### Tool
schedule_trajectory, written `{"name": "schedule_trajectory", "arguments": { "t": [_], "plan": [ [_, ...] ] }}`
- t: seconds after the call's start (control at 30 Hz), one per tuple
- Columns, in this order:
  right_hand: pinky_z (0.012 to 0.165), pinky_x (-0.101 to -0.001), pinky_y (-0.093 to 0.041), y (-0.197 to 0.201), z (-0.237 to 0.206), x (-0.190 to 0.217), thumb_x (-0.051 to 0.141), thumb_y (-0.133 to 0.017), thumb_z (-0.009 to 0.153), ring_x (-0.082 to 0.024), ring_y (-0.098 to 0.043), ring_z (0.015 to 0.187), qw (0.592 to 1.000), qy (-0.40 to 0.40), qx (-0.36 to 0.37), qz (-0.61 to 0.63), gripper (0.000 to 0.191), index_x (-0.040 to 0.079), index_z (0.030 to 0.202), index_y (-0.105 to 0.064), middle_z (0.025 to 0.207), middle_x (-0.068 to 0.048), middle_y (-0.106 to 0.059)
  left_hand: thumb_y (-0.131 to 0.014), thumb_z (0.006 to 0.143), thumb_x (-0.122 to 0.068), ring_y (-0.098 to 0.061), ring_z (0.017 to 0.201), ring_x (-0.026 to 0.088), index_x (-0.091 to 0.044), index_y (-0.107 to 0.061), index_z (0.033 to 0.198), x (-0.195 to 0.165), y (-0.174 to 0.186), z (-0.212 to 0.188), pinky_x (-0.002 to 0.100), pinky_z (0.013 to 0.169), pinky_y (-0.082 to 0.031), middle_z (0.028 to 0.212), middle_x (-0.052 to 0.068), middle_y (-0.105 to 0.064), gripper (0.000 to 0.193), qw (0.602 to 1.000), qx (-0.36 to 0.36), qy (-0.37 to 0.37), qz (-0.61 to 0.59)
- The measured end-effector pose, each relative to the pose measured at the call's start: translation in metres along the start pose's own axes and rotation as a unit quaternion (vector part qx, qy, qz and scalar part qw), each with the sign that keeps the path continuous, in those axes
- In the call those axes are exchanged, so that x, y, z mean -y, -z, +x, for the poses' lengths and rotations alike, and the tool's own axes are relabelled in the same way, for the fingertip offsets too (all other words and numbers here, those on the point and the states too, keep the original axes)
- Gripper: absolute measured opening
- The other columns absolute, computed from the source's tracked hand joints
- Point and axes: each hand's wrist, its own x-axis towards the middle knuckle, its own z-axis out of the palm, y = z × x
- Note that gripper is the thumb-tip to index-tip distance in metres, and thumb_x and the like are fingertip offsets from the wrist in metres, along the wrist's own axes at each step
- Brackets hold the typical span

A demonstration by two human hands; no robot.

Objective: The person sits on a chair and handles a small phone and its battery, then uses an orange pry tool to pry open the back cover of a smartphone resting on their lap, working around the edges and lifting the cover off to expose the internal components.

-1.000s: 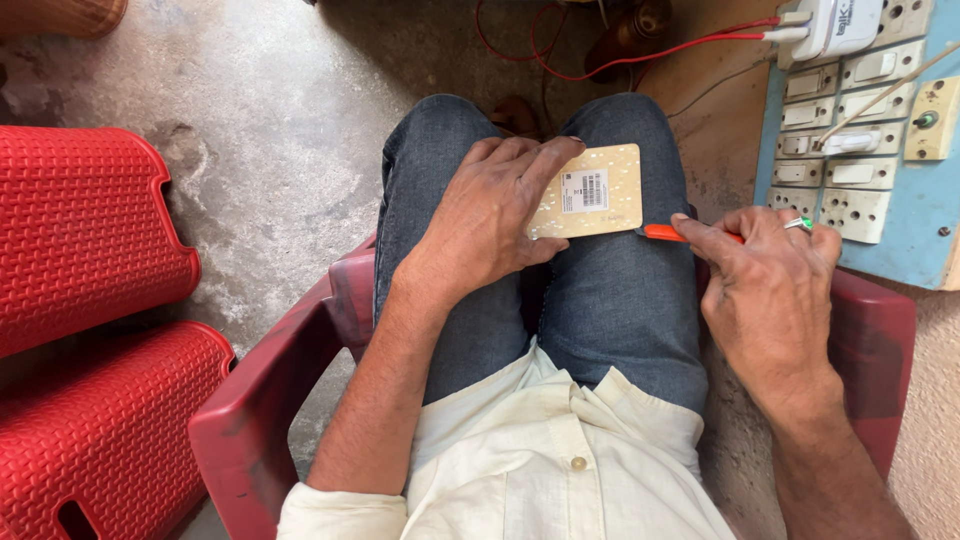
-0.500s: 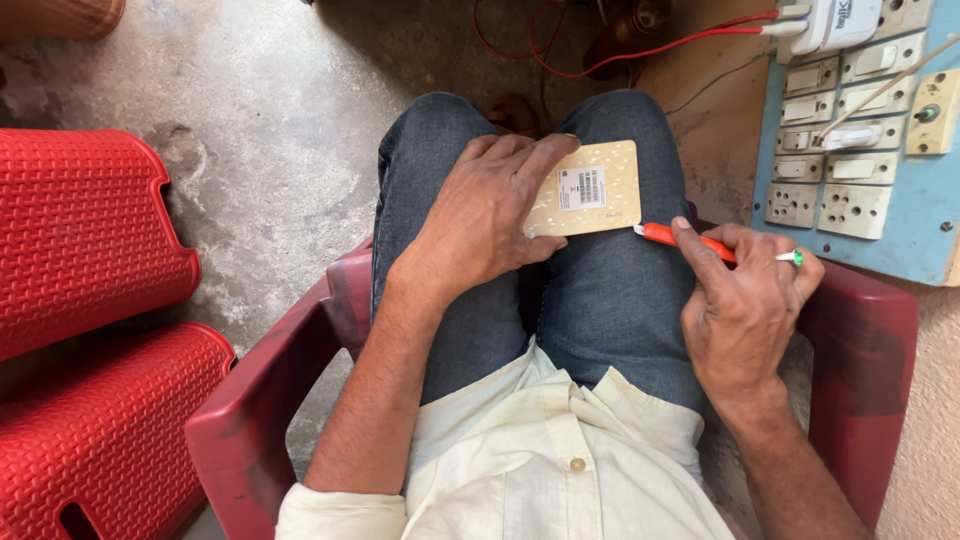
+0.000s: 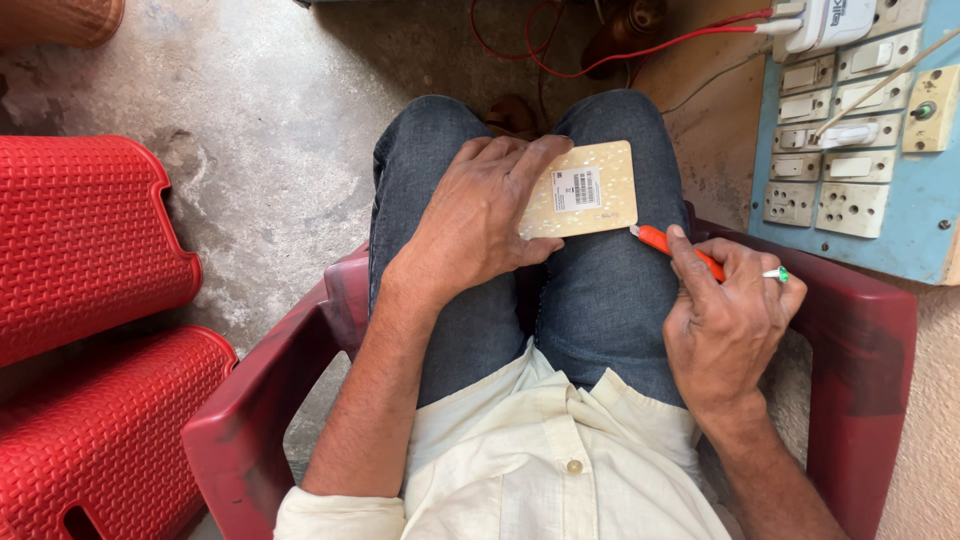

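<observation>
**A:** On the lap, at frame centre: seated person in a maroon chair (image 3: 880, 340), jeans, cream shirt. Largest things first. Two red stools (image 3: 85, 240) stacked on their sides at 9 o'clock. Blue switchboard (image 3: 880, 230) at 2 o'clock, rows of white switches and sockets on it, a white adapter (image 3: 825, 25) plugged in at its top, red wires (image 3: 640, 50) running off toward 12.

**B:** And the work itself?

**A:** Tan board (image 3: 585, 190), perforated, white label on the upper face, lying on the right thigh just above centre. Left hand (image 3: 480, 225) flat over its left edge, thumb under the near edge, pinning it down. Right hand (image 3: 730, 320) at 4 o'clock closed round an orange tool (image 3: 680, 252) with a green cap at the rear; tip sits just at the board's lower right corner.

**B:** Touching?

**A:** Cannot tell; very close. Judged stage: early. Board held ready, tool brought up, no visible mark, cut or opened part on the board. The actual working of the board looks yet to be done.

**B:** Containers?

**A:** None open to view. Brown woven rim (image 3: 60, 20) at 11 o'clock, possibly a basket; contents out of sight.
</observation>
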Motion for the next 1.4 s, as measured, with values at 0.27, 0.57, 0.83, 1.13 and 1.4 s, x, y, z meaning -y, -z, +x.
{"name": "schedule_trajectory", "arguments": {
  "t": [0.27, 0.57, 0.83, 1.13, 1.4],
  "plan": [
    [0.100, -0.0432, -0.035, -0.004, 0.006, -0.005, -0.001, -0.072, 0.097, -0.024, -0.058, 0.104, 1.000, 0.009, -0.005, -0.003, 0.040, 0.019, 0.132, -0.078, 0.110, -0.004, -0.066, -0.092, 0.064, -0.026, -0.061, 0.121, 0.035, -0.006, -0.046, 0.142, 0.000, 0.002, 0.000, 0.047, 0.111, -0.041, 0.120, 0.016, -0.069, 0.093, 1.000, 0.004, 0.001, 0.000],
    [0.104, -0.0417, -0.035, -0.009, 0.007, -0.009, -0.003, -0.071, 0.101, -0.022, -0.061, 0.110, 0.997, 0.044, -0.048, -0.035, 0.037, 0.019, 0.129, -0.079, 0.113, -0.003, -0.067, -0.092, 0.064, -0.025, -0.060, 0.123, 0.034, -0.007, -0.048, 0.140, -0.003, 0.005, 0.001, 0.047, 0.111, -0.041, 0.129, 0.015, -0.067, 0.090, 1.000, 0.008, 0.000, 0.004],
    [0.094, -0.0405, -0.035, -0.002, 0.014, -0.011, 0.007, -0.078, 0.099, -0.022, -0.058, 0.102, 0.996, -0.004, 0.011, 0.085, 0.031, 0.021, 0.126, -0.076, 0.107, 0.000, -0.066, -0.090, 0.070, -0.037, -0.052, 0.133, 0.036, 0.001, -0.051, 0.140, -0.017, -0.017, 0.016, 0.052, 0.116, -0.035, 0.141, 0.019, -0.056, 0.088, 0.999, 0.004, -0.017, 0.046],
    [0.099, -0.0432, -0.036, 0.000, 0.021, -0.009, -0.003, -0.073, 0.091, -0.022, -0.061, 0.104, 0.998, 0.042, -0.038, 0.004, 0.048, 0.021, 0.131, -0.079, 0.113, -0.003, -0.067, -0.086, 0.076, -0.034, -0.055, 0.132, 0.034, 0.002, -0.055, 0.138, -0.020, -0.035, 0.026, 0.048, 0.116, -0.039, 0.141, 0.017, -0.058, 0.079, 0.999, -0.013, -0.022, 0.024],
    [0.100, -0.0432, -0.034, 0.005, 0.027, -0.013, -0.002, -0.074, 0.091, -0.023, -0.060, 0.104, 0.997, 0.017, -0.001, 0.069, 0.041, 0.019, 0.125, -0.079, 0.109, -0.001, -0.066, -0.086, 0.076, -0.036, -0.058, 0.126, 0.035, 0.004, -0.058, 0.135, -0.021, -0.038, 0.031, 0.047, 0.113, -0.043, 0.136, 0.019, -0.060, 0.076, 0.998, -0.024, -0.029, 0.041]
  ]
}}
